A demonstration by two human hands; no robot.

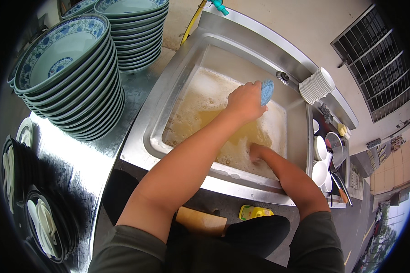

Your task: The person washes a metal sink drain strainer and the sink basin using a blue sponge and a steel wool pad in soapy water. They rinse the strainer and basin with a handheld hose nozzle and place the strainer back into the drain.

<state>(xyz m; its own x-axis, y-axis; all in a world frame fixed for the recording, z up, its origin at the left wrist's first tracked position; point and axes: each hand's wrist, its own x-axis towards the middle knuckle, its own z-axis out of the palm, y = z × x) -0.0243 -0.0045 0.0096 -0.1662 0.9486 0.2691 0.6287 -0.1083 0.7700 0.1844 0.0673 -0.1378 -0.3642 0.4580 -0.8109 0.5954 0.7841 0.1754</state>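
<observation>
My left hand [244, 100] is raised over the sink, its fingers closed around a blue scrubbing pad [267, 92]. Below it, the stainless steel sink [222, 56] holds cloudy yellowish water [212, 119] with white foam [205, 85] on the surface. My right hand [255, 153] dips into this water near the front right of the basin. Its fingers are under the surface, so whether they grip anything is hidden. No dish can be made out beneath the murky water.
Tall stacks of blue-patterned bowls [68, 71] stand on a metal table [85, 160] at left, near black plates [65, 218] bearing white spoons [42, 221]. White cups [317, 85] lean on the sink's back ledge. White bowls [319, 172] and strainers [335, 146] sit right. A yellow jug [256, 212] stands below.
</observation>
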